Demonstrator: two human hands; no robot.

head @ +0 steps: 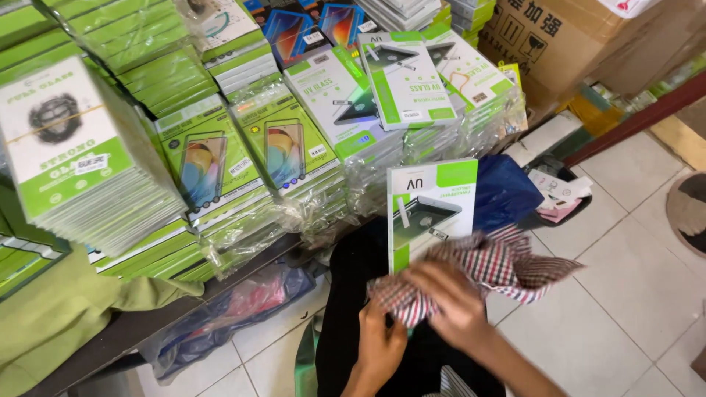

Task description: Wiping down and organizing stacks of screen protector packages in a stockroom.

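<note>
One flat white-and-green cardboard package [430, 213] printed with a phone stands upright over the person's lap, gripped at its lower edge by the left hand [380, 345], fingers clenched around it. The right hand [450, 303] presses one red-and-white checked cloth [489, 276] against the package's lower front, fingers bunched into the fabric. Behind, on a dark shelf [147, 323], at least six plastic-wrapped stacks of similar green-and-white packages [220, 169] sit side by side.

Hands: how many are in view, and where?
2. The left hand grips the bottom of the upright white-and-green box; the right hand presses a checked cloth against it. None seem hidden.
</note>
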